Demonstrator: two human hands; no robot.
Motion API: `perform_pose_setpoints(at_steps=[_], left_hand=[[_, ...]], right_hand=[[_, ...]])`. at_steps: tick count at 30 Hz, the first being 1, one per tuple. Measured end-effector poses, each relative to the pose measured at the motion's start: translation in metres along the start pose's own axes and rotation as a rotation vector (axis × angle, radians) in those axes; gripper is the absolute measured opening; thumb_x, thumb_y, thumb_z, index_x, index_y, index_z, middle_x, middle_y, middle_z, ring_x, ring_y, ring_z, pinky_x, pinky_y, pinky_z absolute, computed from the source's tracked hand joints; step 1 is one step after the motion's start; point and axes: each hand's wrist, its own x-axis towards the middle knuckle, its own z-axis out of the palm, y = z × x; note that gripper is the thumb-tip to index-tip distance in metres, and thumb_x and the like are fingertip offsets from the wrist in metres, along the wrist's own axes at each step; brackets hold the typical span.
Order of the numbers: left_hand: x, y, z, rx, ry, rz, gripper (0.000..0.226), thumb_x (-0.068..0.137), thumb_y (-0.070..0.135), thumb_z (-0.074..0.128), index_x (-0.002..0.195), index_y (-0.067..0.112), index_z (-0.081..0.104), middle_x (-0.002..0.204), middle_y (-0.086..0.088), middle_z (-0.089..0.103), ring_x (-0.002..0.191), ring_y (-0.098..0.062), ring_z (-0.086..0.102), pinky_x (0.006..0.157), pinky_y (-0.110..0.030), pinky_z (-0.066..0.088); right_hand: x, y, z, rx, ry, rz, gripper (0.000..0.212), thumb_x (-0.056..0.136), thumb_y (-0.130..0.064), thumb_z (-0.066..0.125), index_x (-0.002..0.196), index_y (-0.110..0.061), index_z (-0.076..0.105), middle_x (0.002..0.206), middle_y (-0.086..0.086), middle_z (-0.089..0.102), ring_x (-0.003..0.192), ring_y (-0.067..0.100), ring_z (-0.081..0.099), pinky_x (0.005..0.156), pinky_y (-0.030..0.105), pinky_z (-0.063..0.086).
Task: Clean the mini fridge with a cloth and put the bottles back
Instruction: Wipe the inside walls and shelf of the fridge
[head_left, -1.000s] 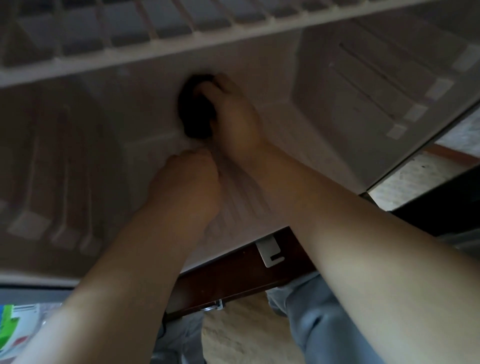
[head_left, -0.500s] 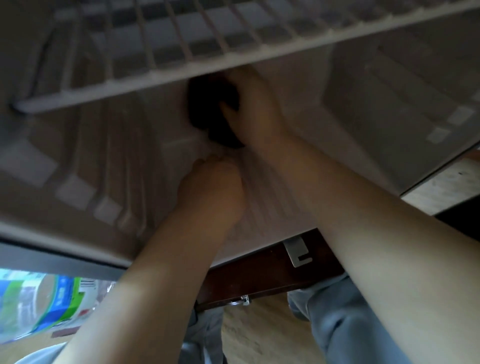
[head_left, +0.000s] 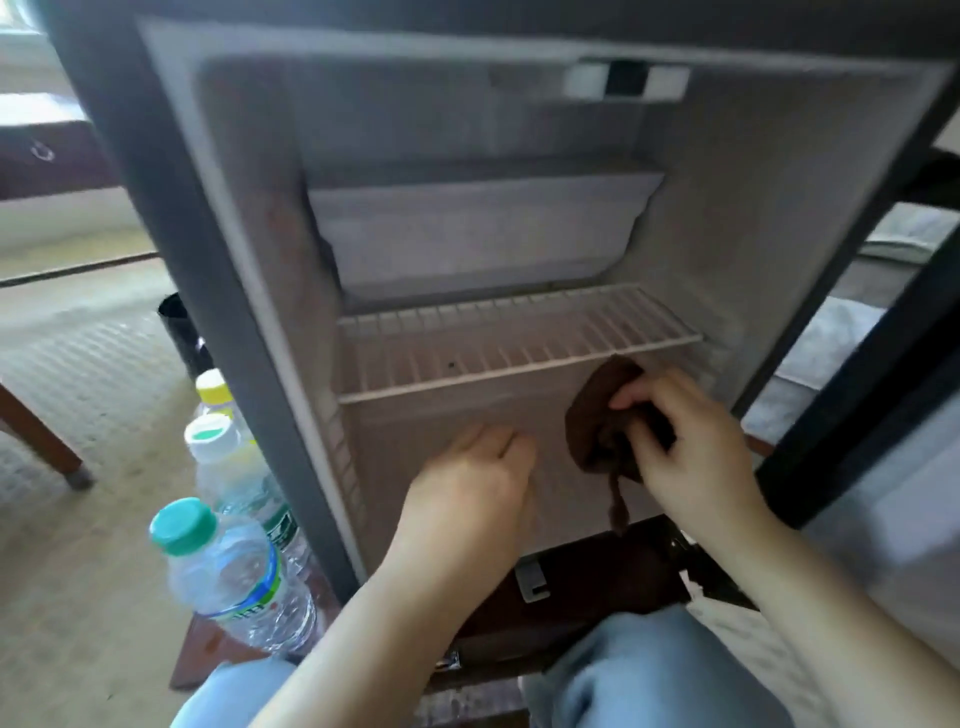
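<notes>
We are no longer reaching to the back of the mini fridge (head_left: 779, 260): half a second ago both our hands were deep under the wire shelf (head_left: 514, 338), the cloth pressed against the rear wall. Now our head is pulled back and the whole interior shows, with the hands near the front of the lower compartment.

Our right hand (head_left: 696, 457) grips the brown cloth (head_left: 597, 415), fingers and thumb curled round it so it is bunched into a wad. The wad sits just under the front right corner of the shelf, and one twisted tail hangs down toward the fridge's lower edge. Our left hand (head_left: 467, 493) holds nothing; its fingers are loosely bent, low over the compartment floor (whether it rests on the floor or hangs just above it, we cannot tell).

The three bottles are outside, standing to the left of the fridge's side wall: a green-capped bottle (head_left: 228, 571) nearest us, a white-capped bottle (head_left: 234, 467) behind it, and a yellow-capped bottle (head_left: 213, 387) furthest back. None is in the fridge, whose shelf and floor are bare.

We judge that the wiping of the back wall is likely over, since the cloth is off the surface. What seems left is any remaining wiping of the side walls or shelf, then setting down the cloth and reaching left for the bottles, which are not yet put back.
</notes>
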Motion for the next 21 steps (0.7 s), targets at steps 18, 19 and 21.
perform_pose_setpoints(at_steps=[18,19,21], left_hand=[[-0.008,-0.030,-0.034,0.300,0.059,-0.225,0.063,0.046,0.010,0.084,0.108,0.004,0.070,0.106,-0.014,0.070,0.100,-0.032,0.068,0.077,-0.041,0.056],[-0.009,-0.031,-0.029,0.293,0.088,-0.229,0.062,0.050,0.008,0.082,0.110,0.003,0.069,0.108,-0.014,0.070,0.104,-0.033,0.066,0.080,-0.042,0.055],[-0.008,-0.031,-0.025,0.291,0.100,-0.254,0.065,0.049,0.008,0.084,0.111,0.003,0.068,0.111,-0.016,0.069,0.106,-0.034,0.065,0.083,-0.044,0.054]], right_hand=[[0.084,0.001,0.000,-0.292,-0.217,0.335,0.053,0.095,-0.036,0.054,0.137,-0.004,0.048,0.148,0.013,0.038,0.133,0.030,0.038,0.109,0.033,0.032],[0.084,-0.001,0.002,-0.255,-0.163,0.344,0.047,0.094,-0.027,0.055,0.134,-0.002,0.051,0.141,0.016,0.047,0.127,0.031,0.045,0.104,0.033,0.036],[0.086,-0.006,0.006,-0.217,-0.081,0.372,0.034,0.092,-0.012,0.056,0.124,0.000,0.058,0.121,0.020,0.061,0.111,0.034,0.056,0.091,0.033,0.043]])
